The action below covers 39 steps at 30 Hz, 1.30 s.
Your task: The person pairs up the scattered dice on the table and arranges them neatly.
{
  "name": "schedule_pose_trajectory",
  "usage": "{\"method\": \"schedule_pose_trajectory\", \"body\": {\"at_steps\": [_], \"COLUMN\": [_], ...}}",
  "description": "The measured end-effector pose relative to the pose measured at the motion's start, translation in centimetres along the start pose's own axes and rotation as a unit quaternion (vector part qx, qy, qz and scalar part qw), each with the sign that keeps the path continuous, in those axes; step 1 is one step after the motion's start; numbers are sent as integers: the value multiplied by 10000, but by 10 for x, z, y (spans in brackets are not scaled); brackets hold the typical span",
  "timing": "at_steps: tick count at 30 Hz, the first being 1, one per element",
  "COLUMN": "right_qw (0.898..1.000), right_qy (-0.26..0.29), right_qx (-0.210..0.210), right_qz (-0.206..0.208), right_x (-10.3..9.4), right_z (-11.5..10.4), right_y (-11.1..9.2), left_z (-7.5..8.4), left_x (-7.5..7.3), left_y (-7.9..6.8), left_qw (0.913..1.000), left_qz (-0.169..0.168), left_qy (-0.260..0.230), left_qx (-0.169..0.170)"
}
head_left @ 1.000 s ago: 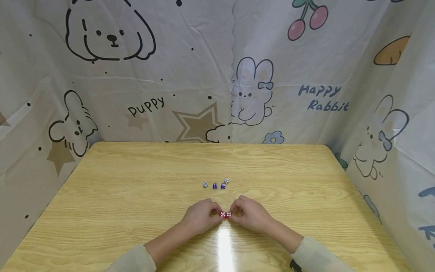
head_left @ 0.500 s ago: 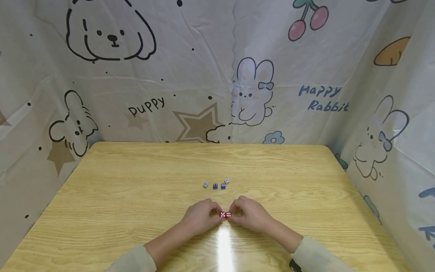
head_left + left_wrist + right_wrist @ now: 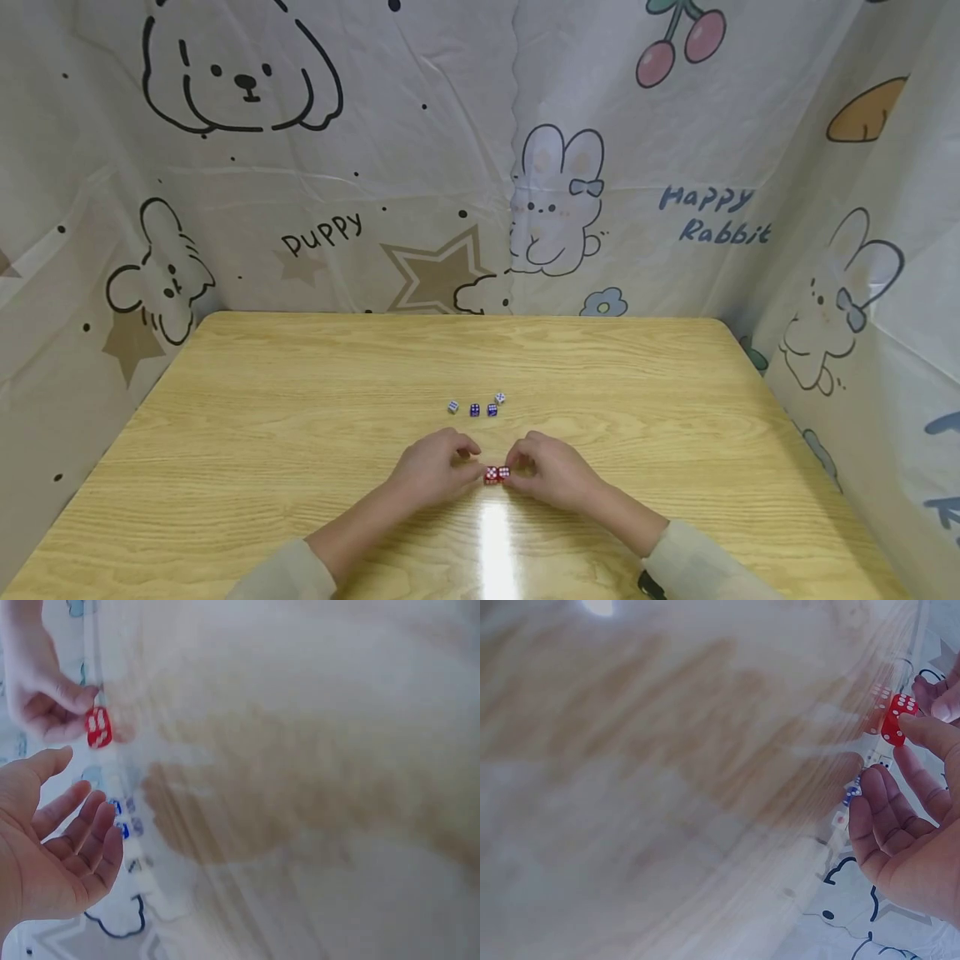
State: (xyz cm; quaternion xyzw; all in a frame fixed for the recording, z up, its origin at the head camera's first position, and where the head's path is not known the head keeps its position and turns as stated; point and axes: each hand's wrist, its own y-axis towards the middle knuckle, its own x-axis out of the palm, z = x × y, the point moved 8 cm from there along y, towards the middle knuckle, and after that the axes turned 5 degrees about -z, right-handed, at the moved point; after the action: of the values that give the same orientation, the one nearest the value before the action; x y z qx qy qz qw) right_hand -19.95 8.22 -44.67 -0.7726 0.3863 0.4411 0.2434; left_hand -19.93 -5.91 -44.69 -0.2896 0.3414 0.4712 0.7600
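Note:
Two red dice with white dots sit side by side on the table, a left die (image 3: 491, 474) and a right die (image 3: 505, 472). My right hand (image 3: 555, 472) pinches the right one between thumb and index finger; in the right wrist view the thumb presses on the red die (image 3: 891, 726). My left hand (image 3: 431, 471) is spread beside the left die, its thumb tip close to it. Whether that thumb touches the die I cannot tell. In the left wrist view, the left hand's fingers (image 3: 88, 838) are loosely bent around nothing.
Beyond the hands lie two blue dice (image 3: 475, 410) and two white dice, one at the left (image 3: 453, 407) and one at the right (image 3: 500, 398). The wooden table (image 3: 300, 367) is bordered by a printed cloth (image 3: 420, 125) at the back and sides.
My left hand has let go of the left red die, its fingers lifting and parting as it shifts slightly left. My right hand keeps its place on the right die.

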Motion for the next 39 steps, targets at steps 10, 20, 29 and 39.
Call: {"method": "schedule_pose_trajectory", "body": {"at_steps": [10,20,29,39], "right_qw": [9999,9999,10000,9999], "right_qy": [122,65,67,124], "right_qx": [45,74,6,-32], "right_qz": [-46,-46,14,30], "right_x": [0,2,1,1], "right_z": [-2,-2,-2,-4], "right_y": [-1,-1,0,-1], "left_z": [-36,-55,-53,-57], "left_x": [-36,-45,-44,-42], "left_y": [11,23,36,38], "left_qw": [9945,9897,9894,9879], "left_qz": [677,862,829,782], "left_qy": [-339,-490,-426,-449], "left_qx": [-719,-1034,-1117,-1264]}}
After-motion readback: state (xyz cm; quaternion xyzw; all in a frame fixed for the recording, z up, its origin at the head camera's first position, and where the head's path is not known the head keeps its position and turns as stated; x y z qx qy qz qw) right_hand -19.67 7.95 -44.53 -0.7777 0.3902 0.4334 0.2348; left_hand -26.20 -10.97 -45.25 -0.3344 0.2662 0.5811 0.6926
